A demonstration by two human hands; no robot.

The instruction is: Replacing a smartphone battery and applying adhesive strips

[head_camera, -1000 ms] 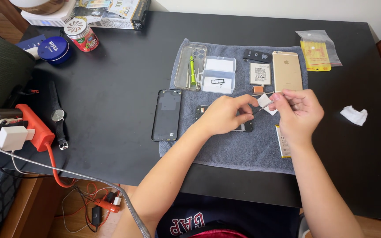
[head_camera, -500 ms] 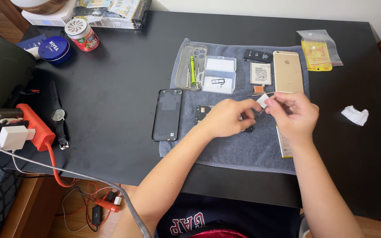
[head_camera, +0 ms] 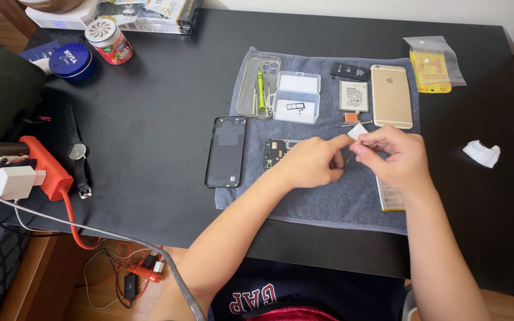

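Note:
My left hand and my right hand meet over a grey towel on a black table. Between their fingertips they pinch a small white piece and a thin dark part. Under my left hand lies a dark circuit board, partly hidden. A black phone back cover lies left of the hands. A gold phone lies face down beyond my right hand.
On the towel: a clear case with a green tool, a clear small box, batteries. A crumpled white tissue and yellow packet lie at right. A wristwatch, orange power strip, blue tin at left.
Both hands have kept together over the towel, shifting the small white piece between the fingertips. Nothing else on the table has moved.

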